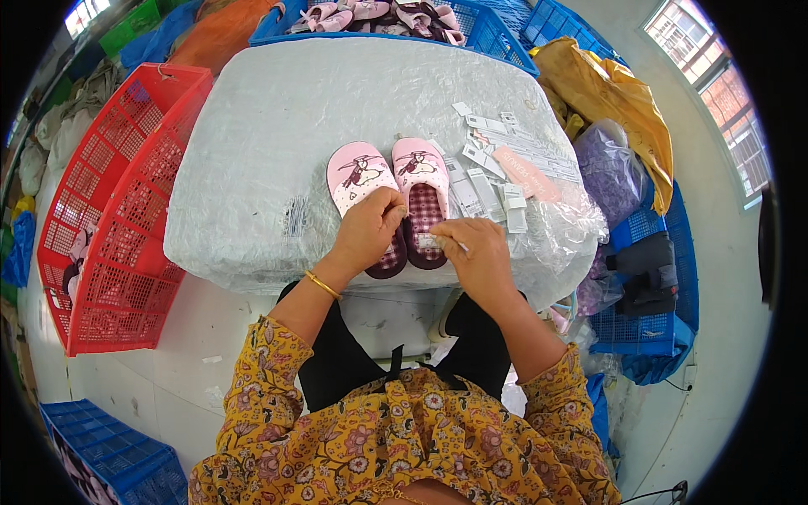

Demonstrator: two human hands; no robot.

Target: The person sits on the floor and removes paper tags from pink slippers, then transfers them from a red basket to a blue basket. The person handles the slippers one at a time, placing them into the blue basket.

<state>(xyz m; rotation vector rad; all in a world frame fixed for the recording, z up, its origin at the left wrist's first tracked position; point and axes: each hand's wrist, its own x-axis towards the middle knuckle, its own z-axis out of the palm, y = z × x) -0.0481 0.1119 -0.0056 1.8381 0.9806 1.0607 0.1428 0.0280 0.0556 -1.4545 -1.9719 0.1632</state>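
Note:
A pair of slippers stands side by side on a plastic-wrapped block, toes pointing away from me. Both have pink toe caps with a dark printed figure, dotted sides and checked maroon insoles. My left hand is closed at the inner edge of the left slipper, its thumb and fingers pressed together there. Over the right slipper, my right hand pinches a small white label against the insole near the heel. Part of the left slipper's insole is hidden under my left hand.
White tags and a pink card lie scattered right of the slippers on the wrapped block. Red crates stand at left. A blue crate of slippers is beyond; another blue crate holds bagged goods at right.

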